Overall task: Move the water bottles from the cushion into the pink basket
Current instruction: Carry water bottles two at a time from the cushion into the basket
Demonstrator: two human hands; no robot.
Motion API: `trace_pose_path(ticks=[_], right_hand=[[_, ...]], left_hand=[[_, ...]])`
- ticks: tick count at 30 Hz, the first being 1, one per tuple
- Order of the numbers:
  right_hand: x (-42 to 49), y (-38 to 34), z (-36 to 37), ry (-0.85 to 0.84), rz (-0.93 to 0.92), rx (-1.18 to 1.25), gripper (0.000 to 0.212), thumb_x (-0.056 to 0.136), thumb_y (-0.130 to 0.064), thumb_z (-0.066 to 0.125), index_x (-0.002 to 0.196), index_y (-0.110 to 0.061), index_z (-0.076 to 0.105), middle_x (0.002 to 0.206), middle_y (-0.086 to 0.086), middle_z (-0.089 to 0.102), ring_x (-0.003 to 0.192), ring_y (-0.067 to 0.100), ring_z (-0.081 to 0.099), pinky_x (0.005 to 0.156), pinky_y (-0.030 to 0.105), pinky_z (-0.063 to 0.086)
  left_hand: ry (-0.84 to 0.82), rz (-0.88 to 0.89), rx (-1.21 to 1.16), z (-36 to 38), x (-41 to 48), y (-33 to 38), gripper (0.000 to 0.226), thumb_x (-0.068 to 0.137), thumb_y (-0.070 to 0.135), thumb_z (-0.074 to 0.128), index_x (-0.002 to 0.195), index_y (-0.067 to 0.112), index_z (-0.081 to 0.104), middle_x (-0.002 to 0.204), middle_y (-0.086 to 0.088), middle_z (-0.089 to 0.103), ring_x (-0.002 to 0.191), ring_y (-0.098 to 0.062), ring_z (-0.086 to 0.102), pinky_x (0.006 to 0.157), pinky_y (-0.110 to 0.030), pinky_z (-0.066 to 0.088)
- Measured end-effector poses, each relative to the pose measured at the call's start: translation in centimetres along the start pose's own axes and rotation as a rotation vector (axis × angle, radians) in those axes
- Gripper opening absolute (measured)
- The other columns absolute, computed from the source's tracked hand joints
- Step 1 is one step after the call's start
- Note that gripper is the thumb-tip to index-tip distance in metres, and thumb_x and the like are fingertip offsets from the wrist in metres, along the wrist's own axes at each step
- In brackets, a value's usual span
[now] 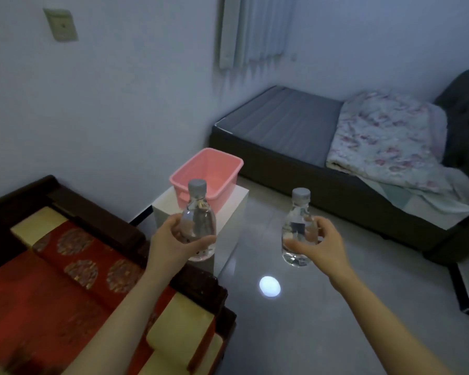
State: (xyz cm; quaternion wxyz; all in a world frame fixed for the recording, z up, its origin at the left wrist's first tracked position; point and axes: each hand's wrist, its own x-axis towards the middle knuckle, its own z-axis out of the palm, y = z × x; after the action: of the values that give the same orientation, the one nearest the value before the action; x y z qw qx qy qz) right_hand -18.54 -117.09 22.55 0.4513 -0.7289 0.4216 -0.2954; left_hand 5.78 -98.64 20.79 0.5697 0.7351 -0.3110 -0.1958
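My left hand (173,244) grips a clear water bottle (198,212) with a grey cap, held upright in front of the pink basket (229,165). My right hand (320,243) grips a second clear water bottle (295,226), also upright, out over the floor to the right of the basket. The pink basket stands on a white cube stand (238,201), and nothing shows inside it. The red patterned cushion (52,280) lies on a dark wooden seat at the lower left, with no bottles visible on it.
A low dark bed (322,182) with a grey mattress and a floral blanket (385,142) fills the right side. Glossy grey floor (322,320) stretches between seat and bed. The seat's dark wooden frame (201,282) sits just below my left wrist. White walls stand behind.
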Motion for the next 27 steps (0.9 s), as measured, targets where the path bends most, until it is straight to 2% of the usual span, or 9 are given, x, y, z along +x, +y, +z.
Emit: trace_pose_path(ticks=[2, 5, 10, 12, 14, 18, 24, 27], right_hand=[[4.0, -0.1, -0.5, 0.019, 0.007, 0.017, 0.066, 0.058, -0.023, 0.089, 0.114, -0.024, 0.055, 0.112, -0.004, 0.06, 0.098, 0.01, 0.06, 0.071, 0.02, 0.044], [9.2, 0.9, -1.2, 0.028, 0.039, 0.044, 0.071, 0.057, -0.019, 0.091, 0.118, -0.023, 0.055, 0.114, -0.001, 0.062, 0.102, 0.015, 0.061, 0.079, 0.027, 0.049], [16.8, 3.0, -2.6, 0.016, 0.07, 0.035, 0.071, 0.055, -0.02, 0.091, 0.116, -0.028, 0.055, 0.113, -0.005, 0.063, 0.104, 0.014, 0.06, 0.077, 0.023, 0.044], [20.5, 4.0, -3.3, -0.014, 0.071, 0.04, 0.07, 0.055, -0.021, 0.091, 0.114, -0.03, 0.056, 0.112, -0.007, 0.064, 0.103, 0.013, 0.06, 0.079, 0.026, 0.046], [24.6, 5.1, -4.0, -0.058, 0.061, 0.032, 0.069, 0.055, -0.023, 0.091, 0.114, -0.03, 0.056, 0.109, -0.007, 0.064, 0.101, 0.012, 0.061, 0.079, 0.028, 0.049], [33.4, 6.2, -5.1, -0.195, 0.023, 0.032, 0.066, 0.057, -0.024, 0.09, 0.111, -0.035, 0.054, 0.107, -0.01, 0.063, 0.098, 0.009, 0.062, 0.075, 0.023, 0.048], [43.7, 6.8, -4.0, -0.368, -0.025, 0.058, 0.064, 0.06, -0.018, 0.088, 0.111, -0.034, 0.052, 0.108, -0.009, 0.062, 0.098, 0.01, 0.062, 0.077, 0.023, 0.049], [47.3, 6.6, -1.7, -0.432, -0.046, 0.056, 0.066, 0.059, -0.018, 0.089, 0.112, -0.034, 0.052, 0.107, -0.009, 0.063, 0.097, 0.01, 0.064, 0.074, 0.021, 0.05]], left_hand=[[-0.007, -0.016, -0.029, 1.7, 3.7, 0.2, 0.069, 0.041, 0.054, 0.086, 0.099, 0.023, 0.064, 0.091, 0.003, 0.072, 0.086, -0.011, 0.068, 0.08, -0.038, 0.058], [-0.009, -0.063, -0.04, 4.9, 8.1, 0.2, 0.076, 0.038, 0.052, 0.086, 0.102, 0.018, 0.063, 0.097, -0.001, 0.07, 0.092, -0.019, 0.066, 0.084, -0.041, 0.056], [-0.011, -0.104, 0.001, 9.8, 15.0, 0.0, 0.067, 0.048, 0.035, 0.091, 0.107, 0.022, 0.061, 0.101, 0.004, 0.067, 0.091, -0.009, 0.063, 0.071, -0.021, 0.05], [0.015, -0.121, -0.017, 12.0, 17.8, -0.1, 0.065, 0.049, 0.033, 0.091, 0.106, 0.025, 0.061, 0.1, 0.006, 0.067, 0.091, -0.01, 0.063, 0.069, -0.02, 0.049], [0.074, -0.13, -0.037, 14.5, 20.6, -0.5, 0.063, 0.049, 0.031, 0.092, 0.104, 0.024, 0.061, 0.098, 0.004, 0.069, 0.089, -0.014, 0.066, 0.071, -0.024, 0.052], [0.176, -0.152, -0.025, 18.9, 25.8, -0.9, 0.063, 0.05, 0.031, 0.092, 0.103, 0.024, 0.06, 0.097, 0.003, 0.069, 0.09, -0.015, 0.066, 0.073, -0.027, 0.053], [0.273, -0.174, -0.012, 22.6, 31.0, -1.0, 0.062, 0.052, 0.022, 0.091, 0.1, 0.032, 0.055, 0.094, 0.009, 0.067, 0.081, 0.0, 0.065, 0.062, -0.015, 0.051], [0.344, -0.198, 0.015, 22.8, 33.0, -1.2, 0.065, 0.054, 0.02, 0.091, 0.103, 0.032, 0.05, 0.096, 0.011, 0.065, 0.081, 0.004, 0.064, 0.064, -0.015, 0.048]])
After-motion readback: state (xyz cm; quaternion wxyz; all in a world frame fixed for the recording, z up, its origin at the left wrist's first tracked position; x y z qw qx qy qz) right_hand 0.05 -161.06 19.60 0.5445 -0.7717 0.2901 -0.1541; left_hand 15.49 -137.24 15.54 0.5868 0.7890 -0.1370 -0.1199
